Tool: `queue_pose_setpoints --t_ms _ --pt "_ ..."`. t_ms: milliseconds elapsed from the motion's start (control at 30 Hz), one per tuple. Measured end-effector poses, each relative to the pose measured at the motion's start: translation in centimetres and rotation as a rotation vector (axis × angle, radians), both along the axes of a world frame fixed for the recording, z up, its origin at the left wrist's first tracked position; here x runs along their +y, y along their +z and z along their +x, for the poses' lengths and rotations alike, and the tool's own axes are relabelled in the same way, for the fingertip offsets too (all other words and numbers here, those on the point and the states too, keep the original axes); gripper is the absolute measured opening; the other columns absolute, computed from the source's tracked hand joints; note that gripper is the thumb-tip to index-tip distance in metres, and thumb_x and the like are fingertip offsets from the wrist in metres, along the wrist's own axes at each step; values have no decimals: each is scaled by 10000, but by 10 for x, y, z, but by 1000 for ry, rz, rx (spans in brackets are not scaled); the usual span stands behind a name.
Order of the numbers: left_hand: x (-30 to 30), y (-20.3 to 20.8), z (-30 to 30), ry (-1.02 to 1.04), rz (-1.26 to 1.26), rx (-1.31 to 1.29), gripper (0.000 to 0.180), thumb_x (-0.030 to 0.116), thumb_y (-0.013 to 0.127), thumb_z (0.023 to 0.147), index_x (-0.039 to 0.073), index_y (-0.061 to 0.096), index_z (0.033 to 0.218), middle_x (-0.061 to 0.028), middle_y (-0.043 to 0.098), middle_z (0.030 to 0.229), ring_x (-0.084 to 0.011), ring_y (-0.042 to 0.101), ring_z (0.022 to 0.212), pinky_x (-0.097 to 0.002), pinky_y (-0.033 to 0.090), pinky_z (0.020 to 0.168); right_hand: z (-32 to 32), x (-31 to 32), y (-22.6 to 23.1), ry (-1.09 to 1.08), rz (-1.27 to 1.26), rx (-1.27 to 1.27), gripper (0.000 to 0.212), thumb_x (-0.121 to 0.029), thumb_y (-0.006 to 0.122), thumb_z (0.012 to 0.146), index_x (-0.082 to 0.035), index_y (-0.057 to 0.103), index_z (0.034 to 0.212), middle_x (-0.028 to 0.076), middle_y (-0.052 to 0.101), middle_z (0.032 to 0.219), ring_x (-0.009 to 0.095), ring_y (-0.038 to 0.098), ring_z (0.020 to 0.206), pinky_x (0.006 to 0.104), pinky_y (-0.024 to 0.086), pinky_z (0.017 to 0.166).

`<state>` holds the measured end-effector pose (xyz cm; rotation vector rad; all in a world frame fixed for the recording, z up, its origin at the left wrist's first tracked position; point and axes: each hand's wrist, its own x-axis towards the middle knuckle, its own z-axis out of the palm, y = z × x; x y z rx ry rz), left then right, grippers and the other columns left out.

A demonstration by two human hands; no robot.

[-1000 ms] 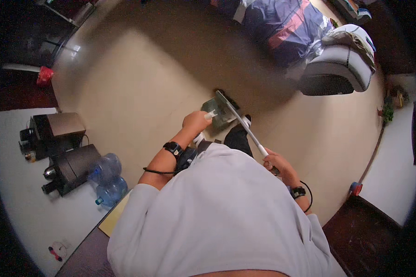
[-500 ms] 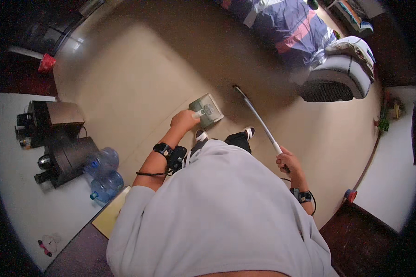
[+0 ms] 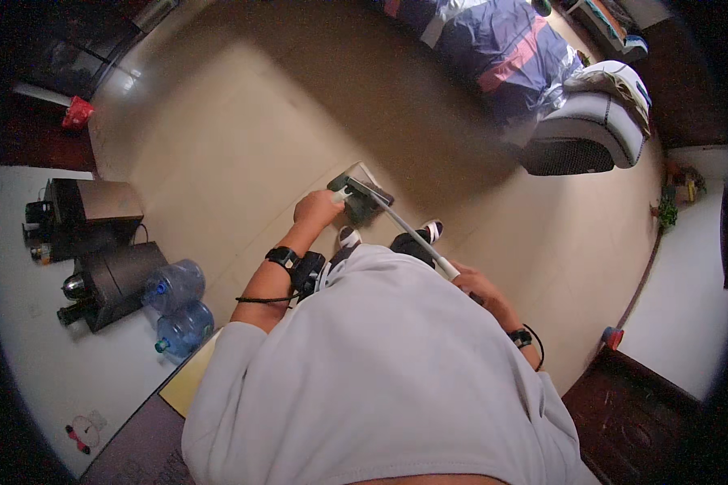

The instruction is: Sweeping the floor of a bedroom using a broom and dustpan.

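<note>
My left hand (image 3: pixel 319 208) is closed round the short pale handle of a dustpan (image 3: pixel 361 212), a greyish-green pan close to the floor just ahead of my feet. My right hand (image 3: pixel 479 286), partly hidden by my shirt, grips the white end of a broom (image 3: pixel 415 235) with a thin grey pole. The pole slants away to the left, and its narrow, bar-like dark head lies over the dustpan in this view. Whether the head touches the pan or any dirt lies in it cannot be made out.
Two blue water bottles (image 3: pixel 175 286) and dark box-shaped appliances (image 3: pixel 125 279) stand at the left. A grey-white padded seat (image 3: pixel 582 133) and a purple-and-pink cover (image 3: pixel 493 56) are at the far right. Dark wooden furniture (image 3: pixel 635 412) is at the near right.
My right hand has moved left and inward, swinging the broom's head from the bare floor right of the dustpan to over it. My left hand and the dustpan stay nearly in place.
</note>
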<state>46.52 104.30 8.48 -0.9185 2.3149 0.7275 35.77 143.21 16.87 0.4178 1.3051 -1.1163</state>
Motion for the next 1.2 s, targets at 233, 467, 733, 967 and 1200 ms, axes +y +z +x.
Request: queue_pose_setpoints --t_ms 233,467,733,967,1200 --pt "-18 -3 19 159 -20 24 419 415 607 790 135 661 1097 -168 667 1024 -358 638 930 -457 510 802 -49 -19 25 -30 33 95 526 -22 519 817 -49 445 1337 -21 482 687 54 449 534 213 351 410" --pt "-24 1 29 233 -110 20 400 421 600 783 136 676 1052 -146 677 1013 -342 648 930 -443 522 791 -70 -66 -73 230 85 226 396 -78 513 860 -118 494 1254 1 507 659 88 461 490 249 363 397" --pt "-29 -12 39 376 -47 8 384 401 611 776 126 683 1035 -145 679 1003 -337 654 910 -446 527 769 -75 -69 -58 498 -11 50 418 -59 553 886 -29 471 1295 3 534 715 89 473 531 238 361 448" --pt "-48 -19 102 487 -123 55 383 413 623 764 127 693 1009 -141 690 955 -343 658 890 -450 524 772 -81 -116 -26 298 -40 108 609 -40 533 839 -55 352 1420 -8 480 677 53 412 497 209 315 402" --pt "-38 -7 133 632 -80 19 373 417 608 759 141 694 995 -134 692 953 -331 663 885 -446 524 776 -82 -195 -95 421 -162 352 186 -126 540 861 -112 503 1043 -41 444 638 54 411 494 227 299 384"
